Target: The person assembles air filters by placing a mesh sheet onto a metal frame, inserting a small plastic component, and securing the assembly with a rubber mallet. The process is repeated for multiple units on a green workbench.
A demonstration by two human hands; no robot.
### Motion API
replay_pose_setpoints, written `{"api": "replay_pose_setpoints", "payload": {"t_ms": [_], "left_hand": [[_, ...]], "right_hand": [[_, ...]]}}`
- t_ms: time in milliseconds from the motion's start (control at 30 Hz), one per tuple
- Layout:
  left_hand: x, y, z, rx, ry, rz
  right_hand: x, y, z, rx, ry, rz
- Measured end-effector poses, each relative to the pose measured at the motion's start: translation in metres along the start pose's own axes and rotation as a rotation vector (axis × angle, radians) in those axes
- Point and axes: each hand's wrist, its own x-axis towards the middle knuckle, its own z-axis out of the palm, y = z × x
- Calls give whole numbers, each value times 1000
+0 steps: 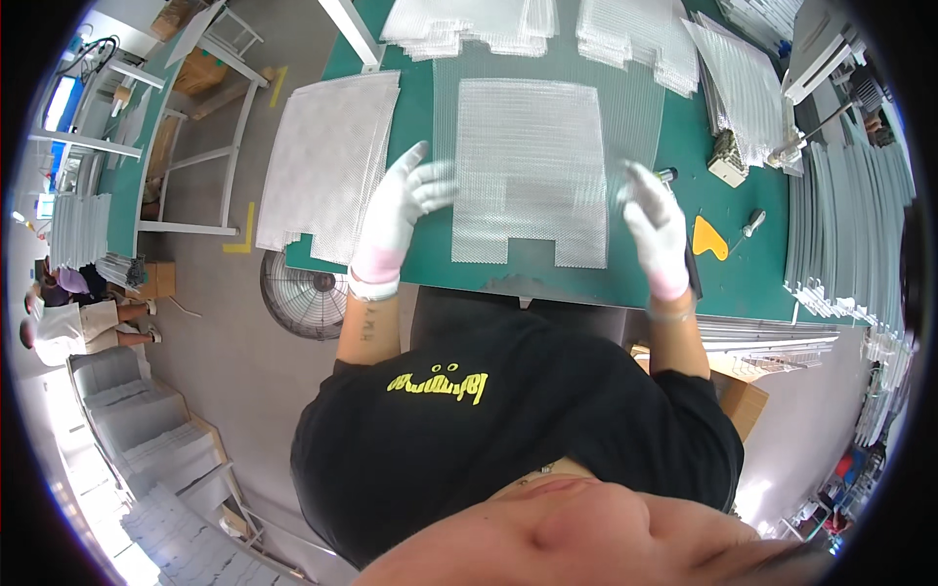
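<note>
A silvery mesh sheet [530, 146] with a notch in its near edge lies flat before me. Under it is a larger see-through ribbed sheet [637, 107], resting on the green tabletop [430, 259]. White gloves cover both hands. At the mesh sheet's left side hovers my left hand [401, 207], fingers apart and holding nothing. My right hand [655, 220] is off the sheet's right side, its fingers stretched out and slightly blurred, with nothing visible in them. Left of my left hand is a stack of similar mesh sheets [327, 156].
Further stacks of sheets [469, 24] line the far side. To the right lie a yellow scraper [709, 238], a small grey-handled tool [753, 223] and a white block [728, 161]. Many long strips [840, 225] hang at far right. A floor fan [313, 293] stands left of the table.
</note>
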Motion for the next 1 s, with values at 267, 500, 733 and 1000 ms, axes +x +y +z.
{"api": "replay_pose_setpoints", "payload": {"t_ms": [267,500,733,1000], "left_hand": [[-44,-49,50,761,335,118],[-39,-62,39,1076,341,133],[-31,-72,27,1300,298,122],[-29,-74,23,1294,274,-7]], "right_hand": [[-45,3,13,-539,104,188],[-48,23,17,-690,94,210],[-51,49,20,-838,89,122],[-54,60,23,-997,56,50]]}}
